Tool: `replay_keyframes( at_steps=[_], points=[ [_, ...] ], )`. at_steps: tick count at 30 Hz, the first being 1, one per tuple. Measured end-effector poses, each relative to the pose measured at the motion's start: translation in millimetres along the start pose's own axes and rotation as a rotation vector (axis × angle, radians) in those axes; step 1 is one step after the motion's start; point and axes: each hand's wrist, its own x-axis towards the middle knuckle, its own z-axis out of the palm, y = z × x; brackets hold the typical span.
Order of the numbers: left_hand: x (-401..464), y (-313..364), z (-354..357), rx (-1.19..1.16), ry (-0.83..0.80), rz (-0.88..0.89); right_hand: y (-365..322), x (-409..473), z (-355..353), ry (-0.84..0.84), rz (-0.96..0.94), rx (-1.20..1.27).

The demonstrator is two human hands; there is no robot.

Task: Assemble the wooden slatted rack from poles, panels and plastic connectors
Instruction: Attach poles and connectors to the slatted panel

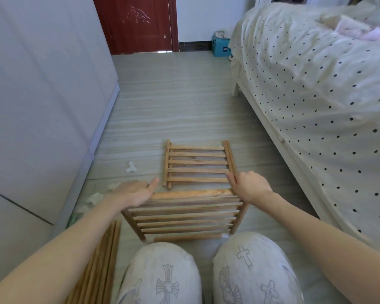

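The part-built rack (184,213) at lower centre is held at both top corners. The left hand (134,195) is laid open on it; the right hand (250,186) is curled on a pole (230,159)

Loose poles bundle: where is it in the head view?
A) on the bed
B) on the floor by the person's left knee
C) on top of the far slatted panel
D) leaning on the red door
B: the poles lie bunched on the floor at lower left, beside the left knee, apart from both slatted panels.
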Motion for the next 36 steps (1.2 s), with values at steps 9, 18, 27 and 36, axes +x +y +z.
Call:
replay_keyframes(
  at_steps=[9, 18, 27, 36],
  points=[
    [2, -7, 0, -0.165, -0.266, -0.003, -12, 19, 12, -0.326, -0.149, -0.137],
    [10, -8, 4, 0.015, -0.041, 0.093, -20, 41, 5, -0.627, -0.016, -0.005],
    [7, -6, 9, 0.121, 0.008, 0.149, -15, 42, 19, -0.512, -0.087, -0.027],
    [2, -12, 7, 0.201, 0.593, 0.127, -17, 42, 17, 0.058, -0.158, -0.293]
  ],
)
